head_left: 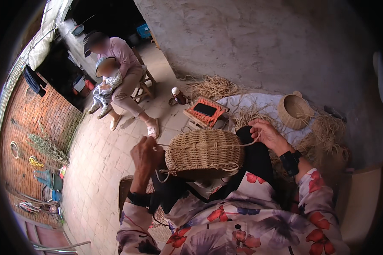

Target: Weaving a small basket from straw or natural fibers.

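A woven straw basket (204, 152) lies on its side across my lap, its rim turned toward me. My left hand (145, 155) is closed at the basket's left edge, pinching a straw strand that runs over the top of the weave. My right hand (266, 132) is at the basket's upper right, its fingers closed on the other end of that strand (247, 144). Both wrists carry black bands, and floral sleeves cover my forearms.
A second, finished straw basket (294, 111) and piles of loose straw (212, 87) lie on a white cloth ahead. A small stool holds an orange cloth with a dark phone (205, 109), a bottle (177, 96) beside it. A seated person (119, 72) holds a child at upper left.
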Motion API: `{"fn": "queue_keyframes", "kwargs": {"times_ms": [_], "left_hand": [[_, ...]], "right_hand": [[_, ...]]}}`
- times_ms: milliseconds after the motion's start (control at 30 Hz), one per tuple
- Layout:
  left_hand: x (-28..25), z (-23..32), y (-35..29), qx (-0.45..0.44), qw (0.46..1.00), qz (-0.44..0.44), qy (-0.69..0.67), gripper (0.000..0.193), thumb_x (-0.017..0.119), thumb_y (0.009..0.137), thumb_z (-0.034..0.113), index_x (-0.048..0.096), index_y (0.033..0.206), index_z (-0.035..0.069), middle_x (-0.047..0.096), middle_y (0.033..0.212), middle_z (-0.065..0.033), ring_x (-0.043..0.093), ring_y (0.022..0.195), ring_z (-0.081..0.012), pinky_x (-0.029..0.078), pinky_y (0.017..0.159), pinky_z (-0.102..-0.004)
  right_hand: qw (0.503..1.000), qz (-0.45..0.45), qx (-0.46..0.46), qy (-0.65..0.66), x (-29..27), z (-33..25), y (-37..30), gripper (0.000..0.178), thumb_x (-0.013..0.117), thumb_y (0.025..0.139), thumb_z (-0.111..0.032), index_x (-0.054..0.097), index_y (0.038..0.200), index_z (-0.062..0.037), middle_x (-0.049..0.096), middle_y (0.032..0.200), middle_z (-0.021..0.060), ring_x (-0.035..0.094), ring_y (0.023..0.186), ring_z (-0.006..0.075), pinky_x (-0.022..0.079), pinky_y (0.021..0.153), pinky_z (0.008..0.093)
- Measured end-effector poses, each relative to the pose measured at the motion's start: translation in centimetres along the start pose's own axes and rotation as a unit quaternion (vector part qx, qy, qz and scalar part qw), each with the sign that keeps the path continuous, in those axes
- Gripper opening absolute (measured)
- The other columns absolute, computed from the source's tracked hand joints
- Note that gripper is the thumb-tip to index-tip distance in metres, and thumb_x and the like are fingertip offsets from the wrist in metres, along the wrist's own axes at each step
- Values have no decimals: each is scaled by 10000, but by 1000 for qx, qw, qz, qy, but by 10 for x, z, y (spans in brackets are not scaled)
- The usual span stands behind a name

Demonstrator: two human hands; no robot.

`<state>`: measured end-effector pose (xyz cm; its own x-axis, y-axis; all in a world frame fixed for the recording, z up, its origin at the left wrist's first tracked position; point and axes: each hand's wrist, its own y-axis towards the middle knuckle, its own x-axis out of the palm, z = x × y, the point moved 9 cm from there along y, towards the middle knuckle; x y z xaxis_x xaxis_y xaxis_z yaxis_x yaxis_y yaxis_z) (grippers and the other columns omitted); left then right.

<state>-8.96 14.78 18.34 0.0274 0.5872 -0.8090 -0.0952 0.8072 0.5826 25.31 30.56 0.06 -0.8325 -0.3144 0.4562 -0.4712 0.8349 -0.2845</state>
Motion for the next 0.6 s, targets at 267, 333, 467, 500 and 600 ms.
{"fn": "queue_keyframes", "kwargs": {"times_ms": [267,333,467,500,600], "left_hand": [[7,-176,-42,-219,956,-86,176,143,573,759,168,545,737,29,639,699,-208,631,673,-395,490,606,-491],[23,-176,-43,-213,958,-101,165,152,562,761,160,532,799,16,641,722,-234,632,702,-425,488,630,-518],[56,-153,-56,-79,971,-197,112,63,499,760,64,504,819,44,634,748,-234,619,681,-437,475,598,-525],[60,-146,-61,-43,973,-198,113,63,497,752,49,506,814,48,628,756,-212,615,666,-431,477,592,-520],[68,-141,-74,2,967,-217,129,56,502,746,52,500,801,52,623,765,-205,615,667,-423,480,586,-507]], "right_hand": [[1000,1,-1,-2,-12,1,3,203,577,859,-181,567,1024,-62,612,770,35,604,623,123,503,540,253],[1000,-5,-4,-7,-10,-1,0,188,576,862,-187,576,1007,-68,604,758,28,593,613,114,499,538,249],[1000,-8,3,-28,-10,-2,-7,165,565,870,-186,590,983,-69,601,749,22,584,603,109,495,537,242],[1000,-4,3,-24,-13,-1,-8,157,559,873,-183,596,976,-70,601,750,21,582,602,106,494,537,241],[1000,7,1,-24,-20,2,-8,147,547,879,-169,602,973,-69,600,748,19,578,597,102,490,531,238]]}}
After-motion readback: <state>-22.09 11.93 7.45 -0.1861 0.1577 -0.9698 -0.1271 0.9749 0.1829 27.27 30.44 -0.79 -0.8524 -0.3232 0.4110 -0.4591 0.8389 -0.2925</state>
